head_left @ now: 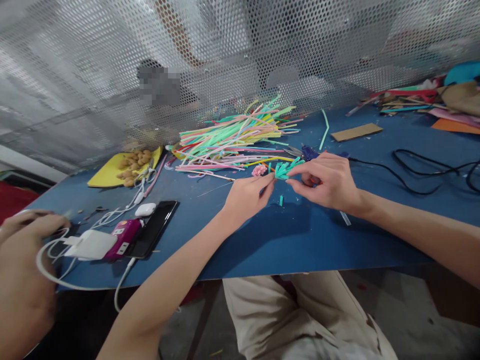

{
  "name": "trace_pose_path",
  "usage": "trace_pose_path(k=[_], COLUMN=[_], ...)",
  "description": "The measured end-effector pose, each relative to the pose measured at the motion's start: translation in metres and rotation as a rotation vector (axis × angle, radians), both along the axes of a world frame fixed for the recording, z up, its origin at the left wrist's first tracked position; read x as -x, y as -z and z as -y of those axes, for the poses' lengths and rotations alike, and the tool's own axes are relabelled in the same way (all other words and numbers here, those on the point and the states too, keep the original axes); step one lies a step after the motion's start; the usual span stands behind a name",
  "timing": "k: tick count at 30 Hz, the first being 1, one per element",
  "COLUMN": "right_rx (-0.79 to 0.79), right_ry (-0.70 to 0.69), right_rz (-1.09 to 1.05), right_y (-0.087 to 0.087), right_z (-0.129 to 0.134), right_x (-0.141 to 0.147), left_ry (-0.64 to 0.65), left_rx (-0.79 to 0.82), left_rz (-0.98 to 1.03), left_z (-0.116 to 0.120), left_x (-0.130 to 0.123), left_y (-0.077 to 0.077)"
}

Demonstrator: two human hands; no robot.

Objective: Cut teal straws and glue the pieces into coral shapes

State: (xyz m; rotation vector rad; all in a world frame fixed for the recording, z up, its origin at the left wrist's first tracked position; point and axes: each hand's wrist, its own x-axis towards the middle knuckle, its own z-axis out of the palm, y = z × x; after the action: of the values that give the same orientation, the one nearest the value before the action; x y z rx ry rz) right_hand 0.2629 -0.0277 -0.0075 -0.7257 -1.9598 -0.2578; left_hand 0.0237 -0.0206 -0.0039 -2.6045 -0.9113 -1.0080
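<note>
Above the blue table (240, 250), my left hand (249, 195) pinches the lower left side of a teal bundle of short stems (284, 169). My right hand (326, 181) meets the bundle from the right, thumb and forefinger close together at its edge; whether they grip a piece is too small to tell. A pink fuzzy cluster (259, 170) lies just behind my left fingers. Beyond my right hand is a dark blue tool (309, 152), partly hidden, with scissor-like metal blades (294, 151) beside it. One short teal piece (281, 200) lies in front of the bundle.
Behind my hands lies a pile of coloured stems (232, 132). To the left are a yellow sheet with brown lumps (105, 172), a black phone (161, 225), a purple power adapter (125, 237) and another person's hand (37, 225). Cardboard (356, 132) and a black cable (405, 187) lie right.
</note>
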Motion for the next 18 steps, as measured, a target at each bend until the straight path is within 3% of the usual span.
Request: trace_pose_path(k=[18], right_rx=[0.074], right_ry=[0.016], right_rz=[0.029], right_y=[0.0034], right_z=[-0.0002], right_x=[0.0017], left_ry=[-0.032], left_rx=[0.009], left_rz=[-0.008], left_z=[-0.0024], left_x=[0.0005], left_y=[0.0026])
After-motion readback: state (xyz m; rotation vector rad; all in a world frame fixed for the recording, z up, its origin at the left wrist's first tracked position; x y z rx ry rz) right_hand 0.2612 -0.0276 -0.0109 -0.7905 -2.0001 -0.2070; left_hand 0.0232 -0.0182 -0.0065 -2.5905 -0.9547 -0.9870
